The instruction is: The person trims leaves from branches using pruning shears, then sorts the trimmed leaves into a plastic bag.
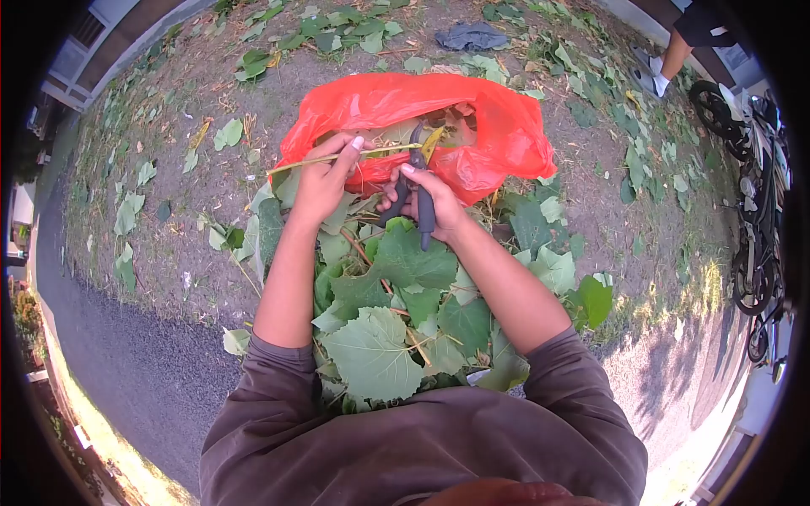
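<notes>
My left hand point(322, 179) is closed round a thin green stem point(384, 150), which lies nearly level and sticks out on both sides of the fingers. The stem's right end meets the blades of the pruning shears point(425, 221). My right hand point(440, 201) grips these shears by their dark handles, blades pointing away from me. Both hands are at the near edge of a red plastic bag point(346, 99), whose mouth gapes toward me with plant cuttings inside. Below my forearms lies a heap of large green leaves point(375, 350) with stalks among them.
Loose leaves point(228, 135) are scattered over the bare soil. A crumpled dark plastic piece point(471, 36) lies beyond the bag. At the upper right stands a person's leg point(675, 57) in a shoe. Parked motorbikes or bicycles point(747, 211) line the right side; asphalt point(169, 363) runs along the near left.
</notes>
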